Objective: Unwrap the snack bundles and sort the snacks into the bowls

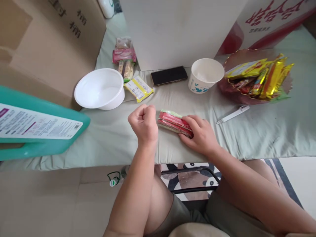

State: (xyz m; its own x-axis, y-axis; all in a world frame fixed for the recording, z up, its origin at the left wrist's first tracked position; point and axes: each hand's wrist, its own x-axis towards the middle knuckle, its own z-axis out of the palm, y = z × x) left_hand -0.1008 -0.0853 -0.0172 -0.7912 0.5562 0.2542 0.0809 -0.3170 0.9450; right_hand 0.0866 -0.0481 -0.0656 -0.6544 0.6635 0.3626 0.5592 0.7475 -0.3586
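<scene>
My right hand (199,133) grips the right end of a red snack packet (172,123), thumb on the near side and fingers over the top. The packet lies on the cloth-covered table, with a pale green edge showing at its far side. Just left of it, my left hand (144,123) is closed in a fist above the cloth, apart from the packet, and no object shows in it. Beyond the fist lies a yellow-and-white packet (139,89). A white utility knife (232,114) rests to the right of my right hand.
A white bowl (116,98) is at left, with small snack packets (124,56) behind it. Farther back are a phone (169,75), a paper cup (201,86) and a pink bowl (225,90) of snacks. A cardboard box (56,56), a teal jug (81,121) and a white box (177,33) border the area.
</scene>
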